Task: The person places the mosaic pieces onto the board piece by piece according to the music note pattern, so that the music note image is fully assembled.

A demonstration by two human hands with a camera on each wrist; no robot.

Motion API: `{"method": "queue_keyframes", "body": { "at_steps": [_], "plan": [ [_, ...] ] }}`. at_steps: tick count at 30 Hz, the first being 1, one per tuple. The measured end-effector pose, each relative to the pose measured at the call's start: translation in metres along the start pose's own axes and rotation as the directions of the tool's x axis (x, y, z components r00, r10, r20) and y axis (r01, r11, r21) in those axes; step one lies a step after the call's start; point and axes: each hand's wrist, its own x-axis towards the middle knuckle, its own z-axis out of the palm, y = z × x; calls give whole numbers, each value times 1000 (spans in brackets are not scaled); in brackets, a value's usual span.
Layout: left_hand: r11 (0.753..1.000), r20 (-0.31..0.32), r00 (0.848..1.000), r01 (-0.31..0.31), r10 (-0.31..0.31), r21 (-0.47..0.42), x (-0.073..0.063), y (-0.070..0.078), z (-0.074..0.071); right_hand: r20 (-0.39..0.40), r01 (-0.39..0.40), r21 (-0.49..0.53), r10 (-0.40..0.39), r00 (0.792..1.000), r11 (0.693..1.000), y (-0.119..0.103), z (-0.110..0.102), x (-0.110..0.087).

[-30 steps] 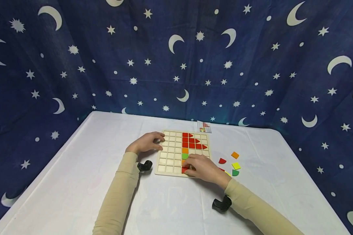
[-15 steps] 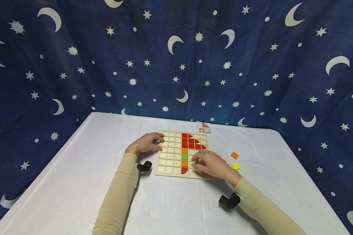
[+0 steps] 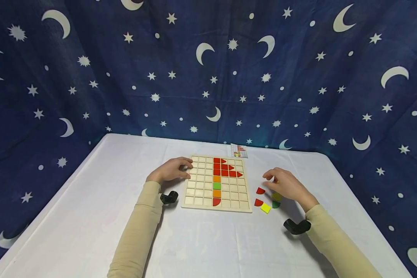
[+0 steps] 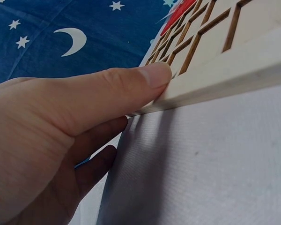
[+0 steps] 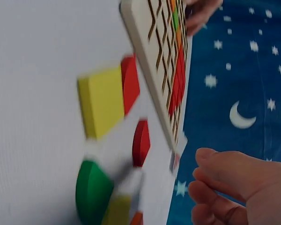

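Grid board: relaxed left hand touching; right hand loose near tiles; card illegible.

From my distant post I'm viewing a white-covered table. A wooden grid board is lying near its middle, and a small printed card is sitting beyond, by the far edge. To the board's right I'm picking out a red quarter-round and, closer in, a second red quarter-round. A yellow square is resting just beside that one; a green rounded piece is lying near, another yellow piece sitting just past it.
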Motion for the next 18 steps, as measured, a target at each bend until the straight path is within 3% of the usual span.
{"method": "queue_keyframes", "body": {
  "at_steps": [6,10,18],
  "plan": [
    [1000,1,1000,7,-7,-11,1,0,1,2,-49,-3,49,999,999,22,-7,0],
    [1000,-2,1000,6,-6,-12,1,-1,2,43,-51,6,51,998,999,29,-5,1],
    [1000,-6,1000,5,-5,-8,1,-1,2,103,-17,1,17,994,1000,12,16,2]
  ]
}}
